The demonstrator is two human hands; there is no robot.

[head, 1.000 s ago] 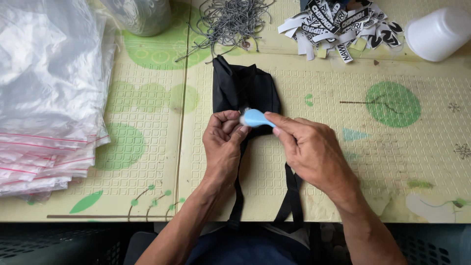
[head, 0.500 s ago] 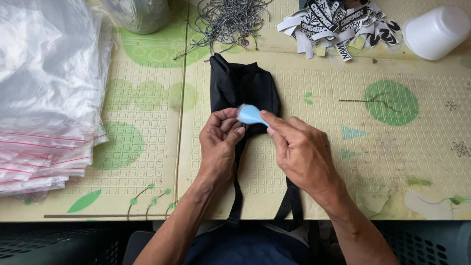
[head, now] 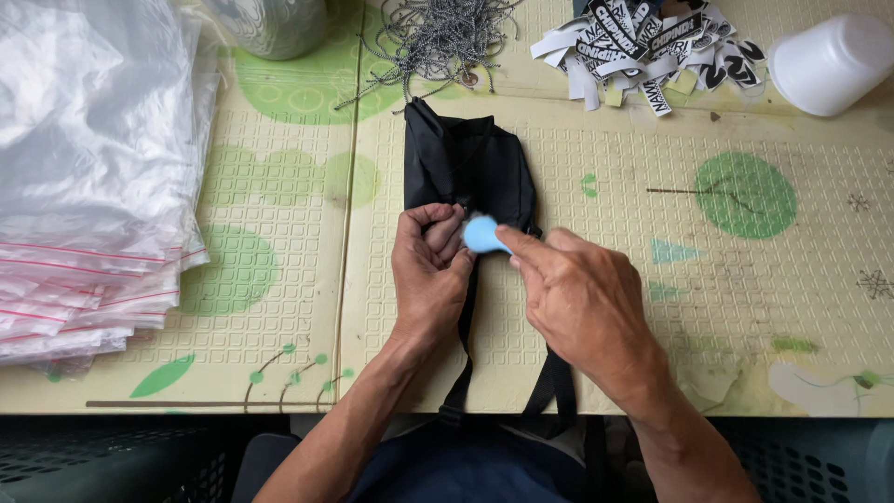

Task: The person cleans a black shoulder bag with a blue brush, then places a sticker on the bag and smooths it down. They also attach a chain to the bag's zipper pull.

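The blue object (head: 484, 233) is blurred, so its kind cannot be told; its lower end is hidden under the right hand (head: 577, 303). The middle of the black bag (head: 470, 163) is covered by the left hand (head: 430, 275) and the right one, and its straps (head: 554, 387) are lost past the table edge. The bag stack (head: 88, 168) is cut off at the left edge, the grey roll (head: 270, 23) and the cord pile (head: 447, 33) at the top, the white tub (head: 829, 61) at the right.
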